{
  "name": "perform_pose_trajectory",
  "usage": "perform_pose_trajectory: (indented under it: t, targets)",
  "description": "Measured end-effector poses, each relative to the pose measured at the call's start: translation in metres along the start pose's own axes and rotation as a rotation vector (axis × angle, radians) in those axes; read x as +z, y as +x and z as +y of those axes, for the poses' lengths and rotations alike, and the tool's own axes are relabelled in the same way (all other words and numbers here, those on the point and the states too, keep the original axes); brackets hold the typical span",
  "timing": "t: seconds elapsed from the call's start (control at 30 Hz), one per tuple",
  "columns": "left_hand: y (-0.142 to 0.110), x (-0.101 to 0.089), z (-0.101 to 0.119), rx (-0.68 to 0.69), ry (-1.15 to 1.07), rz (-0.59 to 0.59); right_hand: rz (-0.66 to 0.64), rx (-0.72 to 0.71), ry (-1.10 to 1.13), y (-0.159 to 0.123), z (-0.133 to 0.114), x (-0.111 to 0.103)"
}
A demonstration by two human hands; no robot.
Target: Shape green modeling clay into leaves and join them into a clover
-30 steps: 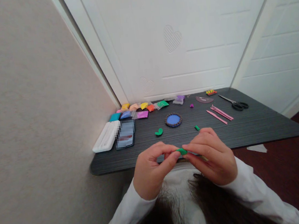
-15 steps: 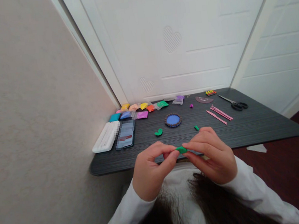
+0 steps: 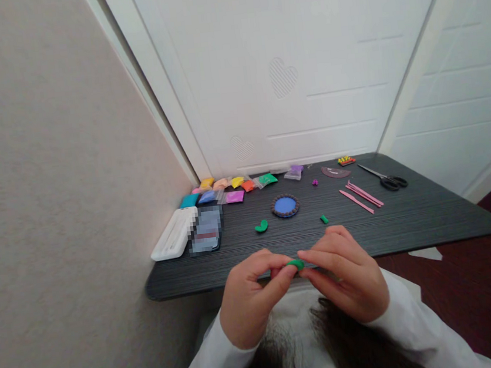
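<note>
Both hands meet just above the near edge of the worktop (image 3: 410, 224). Left hand (image 3: 248, 302) and right hand (image 3: 349, 281) share one small green clay piece (image 3: 295, 264). Each grip is pressed together on it, thumb + forefinger pinching from opposite sides, prob. so it can be flattened or shaped evenly w/o touching the worktop. Other fingers curl back out of the way.

On the worktop beyond the hands: a curved green clay bit (image 3: 261, 226) and a smaller green scrap (image 3: 324, 219), both lying apart from the held piece, near enough to grab. Behind them sits a blue disc w/ dark beaded rim (image 3: 285, 205), centre of the surface. A row of small clay packets (image 3: 232, 186), assorted colours, lines the back edge by the door, out of the working area. Left side: white case (image 3: 172, 235) next to a phone (image 3: 206, 231), screen blurred. Right side: pink modelling sticks (image 3: 362, 193) lying side by side, scissors (image 3: 384, 177) further back, and a brown half-disc (image 3: 335, 171) near a tiny yellow-red piece (image 3: 346, 160). Tools are kept on the right-hand side, within reach.
</note>
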State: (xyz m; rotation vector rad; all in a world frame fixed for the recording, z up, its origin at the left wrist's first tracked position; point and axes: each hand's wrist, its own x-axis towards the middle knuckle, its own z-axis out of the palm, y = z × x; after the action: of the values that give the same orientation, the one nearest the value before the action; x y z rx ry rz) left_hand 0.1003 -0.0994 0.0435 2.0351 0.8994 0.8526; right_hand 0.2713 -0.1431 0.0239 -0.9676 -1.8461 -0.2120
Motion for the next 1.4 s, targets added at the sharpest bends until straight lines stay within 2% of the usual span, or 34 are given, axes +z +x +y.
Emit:
perform_pose_trajectory:
  t: [0.33,0.53,0.8,1.0,1.2,1.4]
  targets:
    - [-0.0001,0.0053,-0.0027,0.007,-0.035,0.013,-0.019,0.014,0.018,-0.0029,0.0005,0.0040]
    - [0.0002,0.0034,-0.0028,-0.040,-0.056,-0.045,-0.027,0.007,-0.002,-0.0052,0.0012,0.0052]
    - [0.0004,0.0045,-0.0067,-0.058,-0.096,0.021,-0.016,0.019,0.012,-0.0078,0.0031,0.0065]
    - [0.0009,0.0052,-0.0064,-0.076,-0.124,-0.060,-0.008,0.005,0.012,-0.0048,0.0031,0.0069]
    - [0.0019,0.0053,-0.0088,-0.078,-0.132,-0.094,-0.028,-0.005,-0.035,-0.0049,0.0027,0.0073]
    - [0.0010,0.0052,-0.0092,-0.078,-0.145,-0.051,-0.012,0.007,-0.029,-0.0054,0.0014,0.0072]
